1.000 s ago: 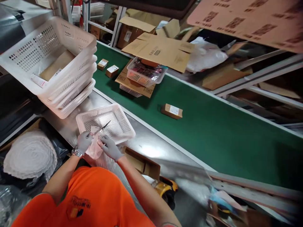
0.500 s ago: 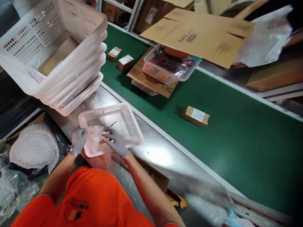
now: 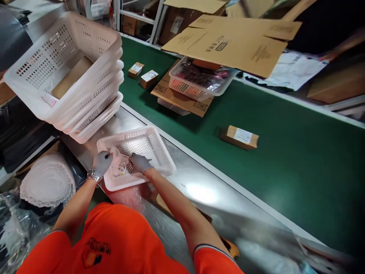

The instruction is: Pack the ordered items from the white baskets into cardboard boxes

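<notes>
Left grey-gloved hand [image 3: 102, 163]: grip clamped on crumpled clear plastic bag [image 3: 119, 163], within shallow white perforated plastic basket [image 3: 160, 152]. Right grey-gloved hand [image 3: 139, 163] beside bag; grip hidden, cannot tell.

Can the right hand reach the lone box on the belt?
Probably, with a stretch: only the low rim of the white basket seems to stand between the right hand and that box.

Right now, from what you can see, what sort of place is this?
Probably a parcel-packing station, perhaps in a warehouse: small brown labelled cardboard boxes lie on a wide green conveyor belt, and beside it stand stacked white perforated plastic baskets.
</notes>
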Available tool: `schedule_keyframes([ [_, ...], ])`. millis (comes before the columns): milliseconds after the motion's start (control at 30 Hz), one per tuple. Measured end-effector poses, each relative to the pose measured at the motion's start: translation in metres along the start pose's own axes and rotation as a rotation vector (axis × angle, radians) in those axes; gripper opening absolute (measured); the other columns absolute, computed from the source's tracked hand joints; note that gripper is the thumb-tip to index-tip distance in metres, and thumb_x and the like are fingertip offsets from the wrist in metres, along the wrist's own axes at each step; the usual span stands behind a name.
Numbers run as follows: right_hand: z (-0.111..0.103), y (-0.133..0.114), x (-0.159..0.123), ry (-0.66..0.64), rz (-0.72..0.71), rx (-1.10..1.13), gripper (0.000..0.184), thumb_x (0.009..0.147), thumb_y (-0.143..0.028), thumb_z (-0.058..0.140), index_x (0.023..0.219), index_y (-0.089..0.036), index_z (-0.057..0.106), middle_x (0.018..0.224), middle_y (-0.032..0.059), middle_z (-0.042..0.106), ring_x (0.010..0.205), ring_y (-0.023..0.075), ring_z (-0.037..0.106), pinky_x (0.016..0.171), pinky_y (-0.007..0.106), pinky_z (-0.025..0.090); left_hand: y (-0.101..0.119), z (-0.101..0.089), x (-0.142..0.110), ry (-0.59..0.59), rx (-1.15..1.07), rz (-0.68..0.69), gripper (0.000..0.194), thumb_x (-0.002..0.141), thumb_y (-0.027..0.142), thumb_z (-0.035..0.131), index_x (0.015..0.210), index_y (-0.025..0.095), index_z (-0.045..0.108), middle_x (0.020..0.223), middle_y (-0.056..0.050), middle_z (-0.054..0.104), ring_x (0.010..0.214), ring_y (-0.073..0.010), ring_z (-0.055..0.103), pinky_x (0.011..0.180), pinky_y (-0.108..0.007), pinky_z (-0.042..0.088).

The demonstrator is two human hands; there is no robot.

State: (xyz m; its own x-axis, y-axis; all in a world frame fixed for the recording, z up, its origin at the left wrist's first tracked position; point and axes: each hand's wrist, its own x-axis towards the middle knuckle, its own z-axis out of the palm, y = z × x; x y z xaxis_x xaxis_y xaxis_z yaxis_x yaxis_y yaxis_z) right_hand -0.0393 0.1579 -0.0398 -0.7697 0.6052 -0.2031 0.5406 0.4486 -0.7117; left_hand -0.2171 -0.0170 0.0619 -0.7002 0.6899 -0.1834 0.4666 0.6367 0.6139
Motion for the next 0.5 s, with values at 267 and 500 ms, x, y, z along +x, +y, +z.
schedule_keyframes([
  [267,-0.063,-0.021,-0.135,0.781,-0.018,0.661,0.070,0.100,-0.051,0.080,0.159,-0.026,0.052,0.105,0.0034,0.076,0.085,0.0251,0.078,0.089,0.045,0.069,0.032,0.027,0.003,-0.089,-0.039,0.141,0.038,0.101,0.031,0.071,0.065,0.022,0.064,0.071,-0.004,0.069,0.072,-0.0197,0.058,0.071,-0.034,0.031],
  [500,-0.035,-0.069,-0.184,0.890,-0.111,0.452,0.029,0.102,-0.054,0.078,0.113,-0.029,0.071,0.107,0.0121,0.079,0.106,0.0321,0.079,0.098,0.050,0.069,0.064,0.041,-0.029,-0.163,-0.055,0.352,0.044,0.105,0.034,0.065,0.064,0.022,0.058,0.069,-0.002,0.063,0.071,-0.0181,0.053,0.068,-0.032,0.027],
])
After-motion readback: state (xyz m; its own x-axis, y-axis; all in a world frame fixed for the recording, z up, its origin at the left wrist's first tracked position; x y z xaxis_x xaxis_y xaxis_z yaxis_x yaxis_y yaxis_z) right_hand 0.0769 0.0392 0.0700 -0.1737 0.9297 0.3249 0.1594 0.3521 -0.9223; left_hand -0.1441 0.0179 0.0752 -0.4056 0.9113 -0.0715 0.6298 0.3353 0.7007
